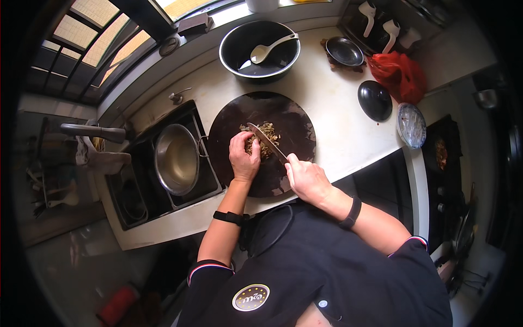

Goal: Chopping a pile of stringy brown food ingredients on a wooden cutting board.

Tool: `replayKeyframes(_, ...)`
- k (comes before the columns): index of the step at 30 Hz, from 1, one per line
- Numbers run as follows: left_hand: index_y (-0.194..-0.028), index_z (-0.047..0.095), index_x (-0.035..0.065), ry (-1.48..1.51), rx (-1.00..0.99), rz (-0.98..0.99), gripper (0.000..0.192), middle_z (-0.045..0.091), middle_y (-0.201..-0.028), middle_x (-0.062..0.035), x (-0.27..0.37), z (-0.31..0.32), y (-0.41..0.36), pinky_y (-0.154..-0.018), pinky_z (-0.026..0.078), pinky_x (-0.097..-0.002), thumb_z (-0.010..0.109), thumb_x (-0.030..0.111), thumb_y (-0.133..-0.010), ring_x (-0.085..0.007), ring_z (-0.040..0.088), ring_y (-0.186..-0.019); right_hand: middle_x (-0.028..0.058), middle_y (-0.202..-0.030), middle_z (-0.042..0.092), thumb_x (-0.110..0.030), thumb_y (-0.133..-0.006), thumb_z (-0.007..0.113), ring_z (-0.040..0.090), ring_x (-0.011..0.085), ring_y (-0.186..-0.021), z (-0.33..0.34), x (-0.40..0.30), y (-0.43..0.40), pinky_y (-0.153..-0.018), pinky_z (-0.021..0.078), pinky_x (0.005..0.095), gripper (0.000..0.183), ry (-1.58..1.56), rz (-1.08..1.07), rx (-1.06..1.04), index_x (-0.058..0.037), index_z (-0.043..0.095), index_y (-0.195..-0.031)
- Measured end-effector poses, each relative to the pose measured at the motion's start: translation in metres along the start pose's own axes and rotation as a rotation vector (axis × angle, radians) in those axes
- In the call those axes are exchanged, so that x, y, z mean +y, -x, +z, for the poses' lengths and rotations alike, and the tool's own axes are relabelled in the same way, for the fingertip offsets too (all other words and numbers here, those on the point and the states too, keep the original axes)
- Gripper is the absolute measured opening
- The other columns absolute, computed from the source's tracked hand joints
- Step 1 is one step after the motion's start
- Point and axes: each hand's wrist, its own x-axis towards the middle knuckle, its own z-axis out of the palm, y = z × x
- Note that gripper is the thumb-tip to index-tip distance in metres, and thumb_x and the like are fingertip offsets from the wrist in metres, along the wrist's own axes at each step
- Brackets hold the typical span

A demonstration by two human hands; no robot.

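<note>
A round dark chopping board point(286, 110) lies on the pale counter. On its middle is a small heap of chopped brownish-green food point(267, 131), whose kind I cannot tell. My right hand point(307, 178) grips the handle of a kitchen knife point(267, 142) at the board's lower right; the blade slants up and left across the heap. My left hand point(245, 157) rests at the heap's left side with curved fingers beside the blade. Its fingertips are partly hidden, so whether they pinch any pieces does not show.
Left of the board, a metal pan point(177, 159) with liquid stands in the sink point(212, 186) below a faucet point(94, 131). Behind the board is a large dark bowl point(229, 53) with a ladle point(261, 53). A small dish point(344, 51), black lid point(374, 100), red plastic bag point(398, 75) and wrapped bowl point(411, 125) stand right.
</note>
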Motion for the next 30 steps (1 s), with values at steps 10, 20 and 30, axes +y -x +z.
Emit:
replayKeyframes(10,-0.096,0.067,0.003,-0.142,0.043,0.082,0.018,0.07,-0.103,-0.0134,-0.012,0.008,0.002,-0.094,0.05,-0.043,0.073,0.006,-0.08,-0.0342,0.065,-0.102,0.0282,-0.075,0.068,-0.014,-0.098,0.053,0.069,0.0473,-0.074,0.015,-0.013,-0.025,-0.068,0.0566,0.056,0.019,0.152,0.069,-0.198,0.0039,0.048,-0.1)
replayKeyframes(20,-0.099,0.067,0.0013,-0.107,0.017,0.091,0.018,0.069,-0.104,-0.0162,-0.012,0.007,0.004,-0.094,0.051,-0.0433,0.072,0.006,-0.082,-0.0365,0.064,-0.103,0.0303,-0.082,0.069,-0.014,-0.097,0.053,0.069,0.0495,-0.081,0.055,-0.004,-0.059,-0.073,0.0561,0.0586,0.018,0.063,0.129,-0.087,0.0021,0.049,-0.105)
replayKeyframes(30,-0.118,0.065,-0.0016,-0.122,0.01,0.008,0.034,0.065,-0.119,-0.0208,-0.017,-0.004,-0.022,-0.102,0.047,-0.044,0.07,0.014,-0.088,-0.0367,0.06,-0.115,0.0253,-0.072,0.068,-0.016,-0.099,0.051,0.069,0.0467,-0.07,0.015,-0.001,-0.022,-0.066,0.0561,0.0574,0.016,0.037,0.006,0.106,-0.0006,0.049,-0.102)
